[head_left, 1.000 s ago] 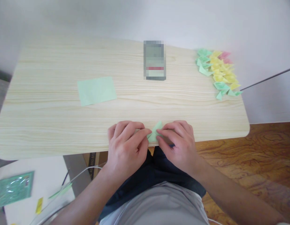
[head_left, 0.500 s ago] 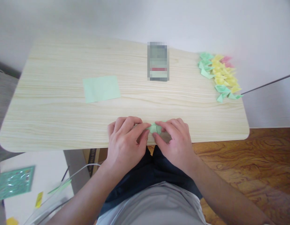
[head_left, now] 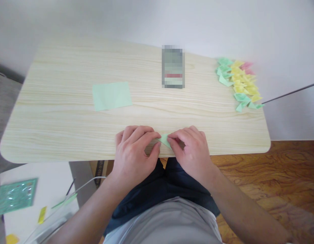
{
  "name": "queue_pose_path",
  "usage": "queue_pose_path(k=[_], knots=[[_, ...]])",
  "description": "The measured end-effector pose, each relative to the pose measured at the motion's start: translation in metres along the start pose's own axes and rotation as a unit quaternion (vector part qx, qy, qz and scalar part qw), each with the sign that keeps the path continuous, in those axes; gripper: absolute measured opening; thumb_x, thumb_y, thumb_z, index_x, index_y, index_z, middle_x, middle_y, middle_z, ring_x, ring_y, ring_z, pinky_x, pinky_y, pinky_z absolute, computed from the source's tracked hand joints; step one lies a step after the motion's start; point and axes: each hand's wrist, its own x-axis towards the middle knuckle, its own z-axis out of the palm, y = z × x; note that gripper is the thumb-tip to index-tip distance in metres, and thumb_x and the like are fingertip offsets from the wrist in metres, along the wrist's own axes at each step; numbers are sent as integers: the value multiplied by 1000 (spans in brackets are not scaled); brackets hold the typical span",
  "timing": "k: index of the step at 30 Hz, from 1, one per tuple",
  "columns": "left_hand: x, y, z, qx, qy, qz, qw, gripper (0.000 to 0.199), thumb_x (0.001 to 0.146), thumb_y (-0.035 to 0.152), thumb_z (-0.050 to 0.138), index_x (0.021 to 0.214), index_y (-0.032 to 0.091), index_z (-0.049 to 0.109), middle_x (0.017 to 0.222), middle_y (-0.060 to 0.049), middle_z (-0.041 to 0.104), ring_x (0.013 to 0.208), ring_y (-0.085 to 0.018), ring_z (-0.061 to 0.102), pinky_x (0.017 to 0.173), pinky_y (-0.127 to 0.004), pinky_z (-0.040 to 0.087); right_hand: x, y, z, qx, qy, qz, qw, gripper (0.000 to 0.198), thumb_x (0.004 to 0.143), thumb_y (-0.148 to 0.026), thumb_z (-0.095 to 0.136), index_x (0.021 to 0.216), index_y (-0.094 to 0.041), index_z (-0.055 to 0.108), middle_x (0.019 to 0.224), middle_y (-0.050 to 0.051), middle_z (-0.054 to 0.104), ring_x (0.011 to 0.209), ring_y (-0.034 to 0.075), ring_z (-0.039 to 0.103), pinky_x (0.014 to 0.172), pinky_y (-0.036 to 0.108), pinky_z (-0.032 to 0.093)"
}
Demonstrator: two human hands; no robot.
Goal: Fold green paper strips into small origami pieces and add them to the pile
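Note:
A small folded piece of light green paper (head_left: 165, 140) lies at the table's front edge between my two hands. My left hand (head_left: 136, 149) has its forefinger on the paper's left corner, with the thumb just below and a gap between them. My right hand (head_left: 191, 145) pinches the paper's right side between thumb and forefinger, hiding part of it. To the far left of the hands lies a flat sheet of light green paper (head_left: 112, 96).
Several folded green, yellow and pink paper pieces (head_left: 239, 83) cluster at the table's (head_left: 70, 132) right end. A blurred-out rectangular object (head_left: 173, 66) lies at the back. Below left, a white surface (head_left: 45, 183) carries a green plastic packet (head_left: 16, 196) and paper scraps.
The small green paper now shows a pointed, triangular shape instead of a squarish one with a crease line. My right thumb and forefinger have closed together on it.

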Motion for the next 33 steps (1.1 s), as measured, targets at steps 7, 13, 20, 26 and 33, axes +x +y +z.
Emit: queue_pose_path(k=[7,13,20,26,33], knots=[[0,0,0,-1,3,5,1000,11,90,25,67,100,28,73,114,-3,73,111,-28,61,98,-49,39,-2,0,2,-11,13,-2,1000,6,97,-30,67,92,-26,69,83,1,70,91,23,58,82,38,35],[-3,-1,-1,-8,0,11,1000,9,92,26,67,99,27,72,115,-2,74,113,-27,62,102,-49,39,-4,-1,4,-5,24,-5,1000,7,98,-31,65,94,-26,69,85,2,71,92,23,58,84,39,36],[-7,-5,-1,-5,13,33,999,9,90,25,69,97,29,73,118,0,75,116,-27,63,104,-50,39,-8,0,8,-3,36,-4,999,10,100,-33,63,102,-26,70,88,3,71,94,23,57,86,40,36],[-11,-8,-1,1,13,59,998,20,89,23,69,106,32,74,120,2,75,117,-26,63,105,-50,39,-10,1,12,-7,39,-8,999,11,100,-34,63,100,-27,72,89,3,71,95,23,57,88,41,36],[-14,-11,0,9,16,86,996,29,89,20,69,113,35,74,122,2,76,119,-27,63,105,-52,38,-10,2,12,-3,47,-10,999,11,100,-33,63,99,-27,72,90,3,71,95,23,57,88,41,36]])
